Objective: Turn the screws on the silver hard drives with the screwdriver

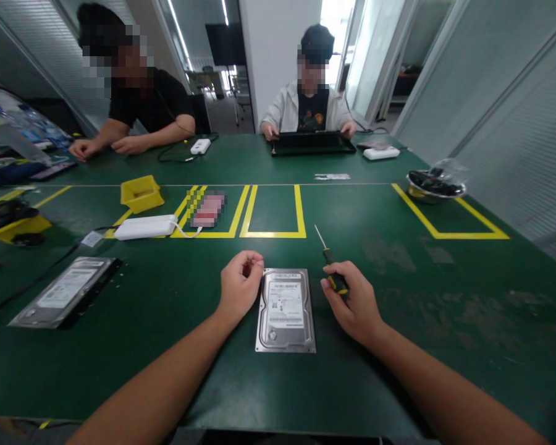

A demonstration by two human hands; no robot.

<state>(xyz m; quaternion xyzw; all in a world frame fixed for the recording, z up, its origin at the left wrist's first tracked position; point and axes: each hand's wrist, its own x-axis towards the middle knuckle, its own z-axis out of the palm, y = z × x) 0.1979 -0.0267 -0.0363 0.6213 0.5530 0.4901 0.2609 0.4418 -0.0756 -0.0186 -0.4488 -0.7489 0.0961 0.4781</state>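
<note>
A silver hard drive (286, 310) lies label up on the green table (398, 346) straight in front of me. My left hand (240, 286) rests curled at the drive's upper left corner, fingertips pinched together and touching its edge. My right hand (352, 301) sits just right of the drive, closed around the black and yellow handle of a screwdriver (330, 262), whose thin shaft points away from me across the table.
A second hard drive (65, 292) lies at the left on a dark plate. A white box (144, 227) and a yellow bin (141, 193) sit beyond it. A metal bowl (434, 185) stands at the far right. Two people sit across the table.
</note>
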